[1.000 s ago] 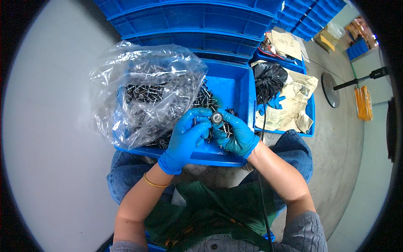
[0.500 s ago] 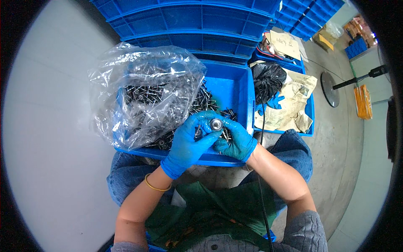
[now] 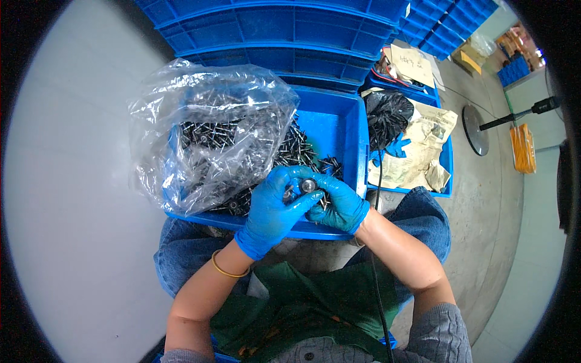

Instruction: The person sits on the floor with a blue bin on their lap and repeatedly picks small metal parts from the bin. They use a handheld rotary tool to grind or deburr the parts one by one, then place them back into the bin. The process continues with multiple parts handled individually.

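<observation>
Both my hands wear blue gloves and meet above the near edge of a blue plastic crate (image 3: pixel 348 124). My left hand (image 3: pixel 272 209) and my right hand (image 3: pixel 342 206) close together round a small metal part with a round, shiny end (image 3: pixel 308 186); its rest is hidden by fingers. A second small round metal part (image 3: pixel 288 193) shows between my left thumb and fingers. Under and behind my hands lie many dark metal pins (image 3: pixel 296 145), heaped in the crate. A clear plastic bag (image 3: pixel 212 139) spreads over the heap's left side, with more pins showing through.
Stacked blue crates (image 3: pixel 266 27) rise behind. To the right, another crate holds brown paper (image 3: pixel 433 139), a black plastic bag (image 3: pixel 388 115) and blue gloves (image 3: pixel 396 147). A black cable (image 3: pixel 378 272) hangs down past my right arm. A round stand base (image 3: pixel 475 130) is on the floor.
The round-ended part has shifted slightly left and down and is tilted differently between my fingers. My left hand has moved a little down and right; the crates and bag look the same.
</observation>
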The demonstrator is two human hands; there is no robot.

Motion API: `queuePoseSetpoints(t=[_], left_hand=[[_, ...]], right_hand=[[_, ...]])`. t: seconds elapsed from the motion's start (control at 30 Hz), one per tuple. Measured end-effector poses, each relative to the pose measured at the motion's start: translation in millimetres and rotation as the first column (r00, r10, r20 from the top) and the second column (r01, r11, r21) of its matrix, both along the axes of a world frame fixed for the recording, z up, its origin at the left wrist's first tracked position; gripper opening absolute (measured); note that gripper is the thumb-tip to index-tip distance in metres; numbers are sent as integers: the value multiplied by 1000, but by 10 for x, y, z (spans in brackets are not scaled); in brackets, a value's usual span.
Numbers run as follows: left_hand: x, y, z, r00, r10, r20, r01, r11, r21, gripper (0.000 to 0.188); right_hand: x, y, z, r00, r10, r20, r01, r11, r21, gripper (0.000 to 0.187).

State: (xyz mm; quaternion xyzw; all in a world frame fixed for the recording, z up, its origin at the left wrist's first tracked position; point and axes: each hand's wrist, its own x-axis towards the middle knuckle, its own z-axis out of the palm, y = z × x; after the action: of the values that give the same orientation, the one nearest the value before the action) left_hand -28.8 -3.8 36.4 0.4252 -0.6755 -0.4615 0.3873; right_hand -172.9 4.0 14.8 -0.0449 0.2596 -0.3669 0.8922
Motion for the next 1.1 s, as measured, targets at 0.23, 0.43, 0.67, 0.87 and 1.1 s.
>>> queuePoseSetpoints(t=[0.23, 0.43, 0.67, 0.87, 1.1], left_hand=[[123, -129, 1, 898, 239, -370, 20, 818, 575, 14], [246, -241, -45, 672, 410, -616, 211, 691, 691, 19], [283, -255, 38, 702, 520, -486, 87, 616, 783, 24], [315, -294, -17, 776, 398, -490, 113, 676, 728, 26], [221, -306, -106, 805, 386, -451, 107, 653, 750, 23]], right_hand=[[-72, -153, 113, 946, -170, -277, 142, 983, -120, 28], [-499, -657, -56, 718, -195, -668, -112, 915, -387, 23], [-307, -918, -1015, -511, -353, -784, -793, 545, 272, 21], [-80, -963, -1296, -612, -338, -715, -771, 454, 446, 23], [-284, -851, -1443, -495, -514, -701, -846, 469, 254, 17]])
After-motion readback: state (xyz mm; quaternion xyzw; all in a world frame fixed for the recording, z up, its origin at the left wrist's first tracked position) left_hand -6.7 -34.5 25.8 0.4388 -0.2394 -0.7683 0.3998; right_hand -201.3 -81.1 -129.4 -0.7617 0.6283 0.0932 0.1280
